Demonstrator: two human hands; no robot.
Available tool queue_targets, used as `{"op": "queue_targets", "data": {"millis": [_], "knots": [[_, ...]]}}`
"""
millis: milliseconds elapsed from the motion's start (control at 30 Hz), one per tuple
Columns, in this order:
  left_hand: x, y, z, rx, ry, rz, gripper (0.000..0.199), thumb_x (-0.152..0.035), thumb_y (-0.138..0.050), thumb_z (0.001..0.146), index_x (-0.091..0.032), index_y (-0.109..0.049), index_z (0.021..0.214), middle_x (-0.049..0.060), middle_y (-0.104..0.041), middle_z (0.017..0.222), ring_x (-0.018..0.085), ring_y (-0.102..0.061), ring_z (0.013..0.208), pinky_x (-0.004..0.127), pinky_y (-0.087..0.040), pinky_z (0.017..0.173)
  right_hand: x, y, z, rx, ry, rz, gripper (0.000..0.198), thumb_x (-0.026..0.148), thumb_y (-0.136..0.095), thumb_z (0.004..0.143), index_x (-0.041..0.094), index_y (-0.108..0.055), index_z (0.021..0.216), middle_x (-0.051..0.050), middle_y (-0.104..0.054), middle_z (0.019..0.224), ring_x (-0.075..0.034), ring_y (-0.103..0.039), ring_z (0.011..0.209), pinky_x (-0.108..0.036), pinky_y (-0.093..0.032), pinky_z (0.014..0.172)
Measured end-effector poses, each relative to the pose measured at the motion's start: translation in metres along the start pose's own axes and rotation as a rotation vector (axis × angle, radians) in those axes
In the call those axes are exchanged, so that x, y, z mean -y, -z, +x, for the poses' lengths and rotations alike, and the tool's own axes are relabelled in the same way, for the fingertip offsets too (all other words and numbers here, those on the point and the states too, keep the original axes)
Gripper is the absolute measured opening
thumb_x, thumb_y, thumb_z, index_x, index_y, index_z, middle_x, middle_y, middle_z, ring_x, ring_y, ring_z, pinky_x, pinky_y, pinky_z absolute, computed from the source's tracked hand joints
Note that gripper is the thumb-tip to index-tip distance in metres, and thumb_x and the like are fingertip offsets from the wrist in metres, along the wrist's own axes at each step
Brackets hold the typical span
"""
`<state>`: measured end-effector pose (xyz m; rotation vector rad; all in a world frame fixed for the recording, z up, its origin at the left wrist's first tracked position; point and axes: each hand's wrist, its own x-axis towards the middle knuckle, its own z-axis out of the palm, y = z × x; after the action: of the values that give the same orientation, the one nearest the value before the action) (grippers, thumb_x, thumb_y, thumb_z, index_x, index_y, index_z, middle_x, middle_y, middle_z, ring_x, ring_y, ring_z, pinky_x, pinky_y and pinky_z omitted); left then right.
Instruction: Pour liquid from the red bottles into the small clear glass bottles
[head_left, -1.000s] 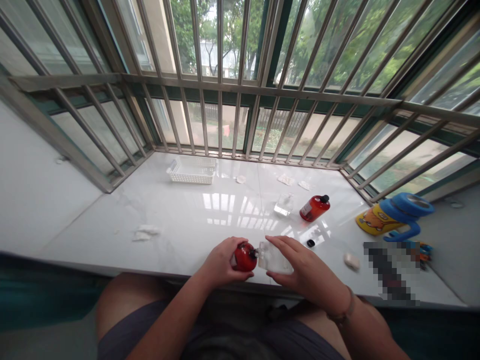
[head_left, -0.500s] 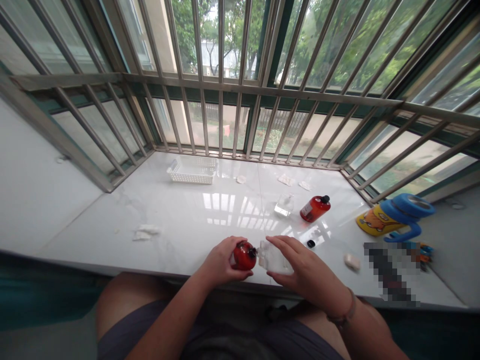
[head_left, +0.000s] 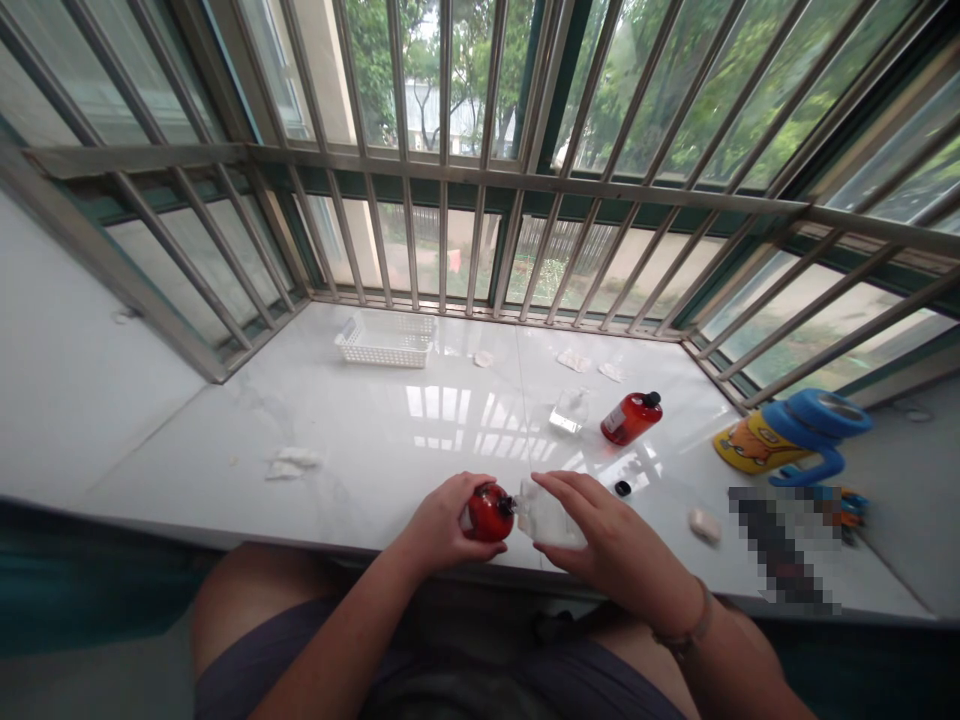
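Note:
My left hand [head_left: 448, 525] is wrapped round a red bottle [head_left: 490, 515] whose dark neck points right. In my right hand [head_left: 600, 520] is a clear bottle [head_left: 545, 515], tilted on its side with its mouth to the left. The two necks meet, or nearly so, above the front part of the counter; whether liquid passes between them I cannot make out. A small black cap [head_left: 622, 488] lies just beyond my right hand. Farther back stand a second red bottle [head_left: 630, 418] with a black top and another small clear bottle [head_left: 568, 412].
On the white counter [head_left: 360, 440] are a white plastic basket [head_left: 386, 345], a crumpled tissue [head_left: 292, 462], several flat white scraps and a pale soap-like block [head_left: 704, 525]. A yellow bottle with a blue lid [head_left: 787, 430] stands at right, near a blurred-out dark object [head_left: 784, 550]. Metal bars [head_left: 442, 240] front the window.
Almost nothing differs. Both hands hold the two bottles neck to neck in the same place; the view has shifted only very slightly.

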<state>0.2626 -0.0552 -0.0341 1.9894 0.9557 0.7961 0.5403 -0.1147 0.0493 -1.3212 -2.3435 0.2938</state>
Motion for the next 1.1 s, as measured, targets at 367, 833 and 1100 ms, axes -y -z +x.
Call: {"op": "queue_targets", "data": {"millis": [367, 833, 1100], "knots": [[0.0021, -0.0002, -0.0005, 0.008, 0.003, -0.005, 0.081, -0.041, -0.098, 0.067, -0.029, -0.061, 0.139, 0.008, -0.071, 0.131, 0.03, -0.07, 0.12, 0.044, -0.057, 0.109, 0.0025, 0.0019, 0.0017, 0.004, 0.015, -0.03, 0.083, 0.015, -0.078, 0.087, 0.03, -0.045, 0.161, -0.012, -0.064, 0.145, -0.033, -0.065, 0.131, -0.049, -0.061, 0.109], [0.0046, -0.0011, -0.0013, 0.008, 0.005, -0.002, 0.083, -0.04, -0.099, 0.067, -0.028, -0.059, 0.14, 0.007, -0.071, 0.133, 0.03, -0.069, 0.121, 0.043, -0.056, 0.11, 0.0045, 0.004, 0.0054, -0.018, 0.066, -0.106, 0.083, 0.011, -0.076, 0.084, 0.028, -0.046, 0.16, -0.012, -0.066, 0.144, -0.033, -0.066, 0.128, -0.052, -0.06, 0.107], [0.0062, -0.001, -0.0009, 0.003, 0.009, -0.012, 0.083, -0.042, -0.098, 0.067, -0.028, -0.06, 0.139, 0.008, -0.071, 0.134, 0.032, -0.069, 0.123, 0.045, -0.055, 0.111, 0.005, 0.005, 0.0053, -0.02, 0.088, -0.164, 0.082, 0.009, -0.077, 0.084, 0.025, -0.045, 0.158, -0.014, -0.065, 0.144, -0.034, -0.063, 0.128, -0.053, -0.057, 0.106]]}}
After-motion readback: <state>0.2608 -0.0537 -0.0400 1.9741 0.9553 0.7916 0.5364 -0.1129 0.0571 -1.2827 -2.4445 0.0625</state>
